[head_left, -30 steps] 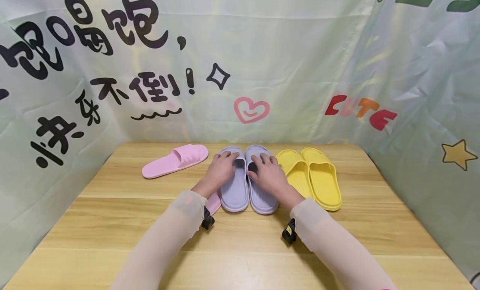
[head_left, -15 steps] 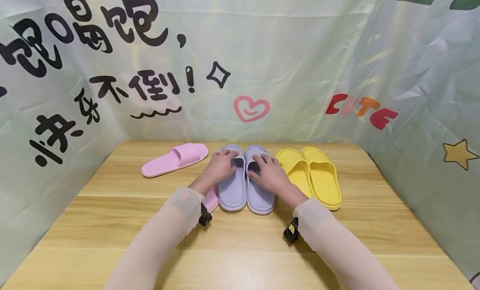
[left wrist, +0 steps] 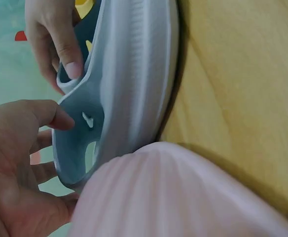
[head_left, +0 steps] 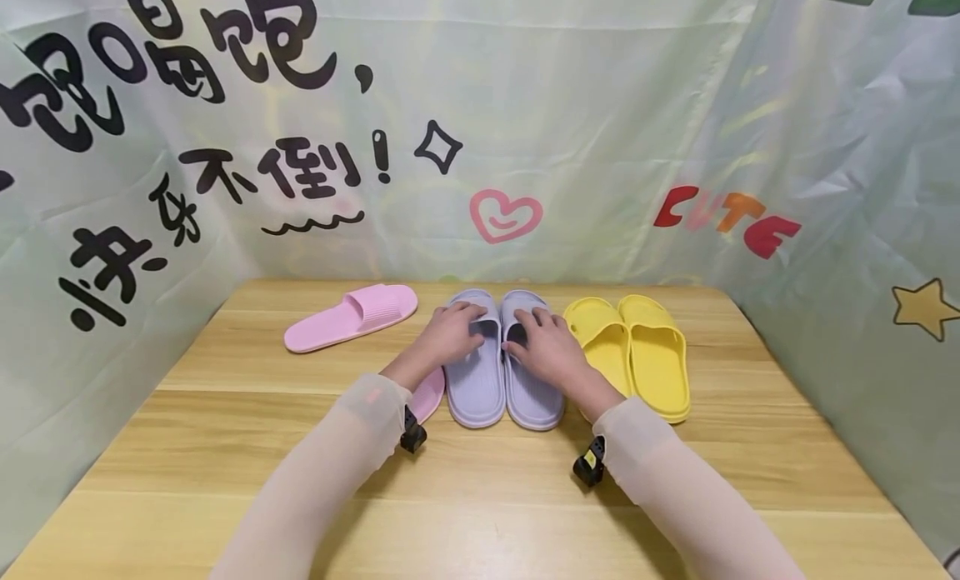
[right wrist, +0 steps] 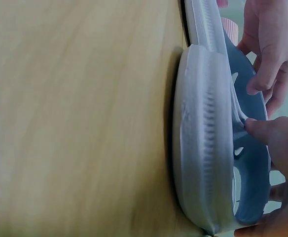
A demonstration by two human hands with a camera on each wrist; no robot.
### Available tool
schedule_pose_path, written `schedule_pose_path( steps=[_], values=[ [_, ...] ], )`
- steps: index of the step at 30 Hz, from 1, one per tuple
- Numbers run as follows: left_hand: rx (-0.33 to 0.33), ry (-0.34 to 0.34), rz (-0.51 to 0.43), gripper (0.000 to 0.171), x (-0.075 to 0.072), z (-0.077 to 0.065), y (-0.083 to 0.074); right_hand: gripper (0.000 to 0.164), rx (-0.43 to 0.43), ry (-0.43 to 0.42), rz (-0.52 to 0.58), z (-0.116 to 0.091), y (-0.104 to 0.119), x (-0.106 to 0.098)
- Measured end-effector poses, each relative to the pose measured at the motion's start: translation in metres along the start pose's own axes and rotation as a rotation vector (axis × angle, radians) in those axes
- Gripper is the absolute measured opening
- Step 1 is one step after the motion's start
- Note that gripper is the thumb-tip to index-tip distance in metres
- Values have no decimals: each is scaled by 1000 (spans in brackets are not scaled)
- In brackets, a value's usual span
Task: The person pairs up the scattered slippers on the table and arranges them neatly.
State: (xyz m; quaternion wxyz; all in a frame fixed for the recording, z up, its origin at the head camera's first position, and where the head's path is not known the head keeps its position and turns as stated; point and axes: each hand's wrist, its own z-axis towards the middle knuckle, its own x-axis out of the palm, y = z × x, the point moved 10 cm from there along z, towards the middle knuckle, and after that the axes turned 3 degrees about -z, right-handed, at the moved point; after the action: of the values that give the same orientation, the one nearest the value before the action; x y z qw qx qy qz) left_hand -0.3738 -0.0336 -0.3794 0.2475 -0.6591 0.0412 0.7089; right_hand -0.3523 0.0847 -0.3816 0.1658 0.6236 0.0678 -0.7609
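A pair of lavender slippers lies side by side on the wooden table, toes toward the back: the left slipper (head_left: 476, 392) and the right slipper (head_left: 534, 397). My left hand (head_left: 448, 334) holds the strap of the left one, thumb at the opening and fingers over the outside. On the right slipper's strap, my right hand (head_left: 551, 347) has the same kind of hold. In the right wrist view the thumb (right wrist: 260, 129) presses at the strap's edge. Both soles appear flat on the table. My hands cover parts of the straps.
A yellow pair of slippers (head_left: 660, 367) lies just right of the lavender pair. One pink slipper (head_left: 322, 328) rests at the back left; another pink slipper (head_left: 427, 394) is partly hidden under my left wrist. A printed cloth (head_left: 600, 105) hangs behind the table (head_left: 480, 513).
The lavender slippers shift slightly left, then right, with both hands staying on their straps. The yellow pair has also shifted a little to the right. The view has moved slightly.
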Motion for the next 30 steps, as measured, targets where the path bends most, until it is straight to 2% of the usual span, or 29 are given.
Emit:
schedule_pose_path(
  steps=[15, 23, 30],
  values=[
    [28, 77, 0, 55, 1, -6, -2, 61, -11, -23, -31, -6, 4, -7],
    [66, 114, -13, 53, -8, -11, -3, 59, -25, -46, -47, -7, 9, -11],
    [72, 140, 12, 52, -18, -18, -2, 60, -14, -53, -33, -6, 10, -12]
  ],
)
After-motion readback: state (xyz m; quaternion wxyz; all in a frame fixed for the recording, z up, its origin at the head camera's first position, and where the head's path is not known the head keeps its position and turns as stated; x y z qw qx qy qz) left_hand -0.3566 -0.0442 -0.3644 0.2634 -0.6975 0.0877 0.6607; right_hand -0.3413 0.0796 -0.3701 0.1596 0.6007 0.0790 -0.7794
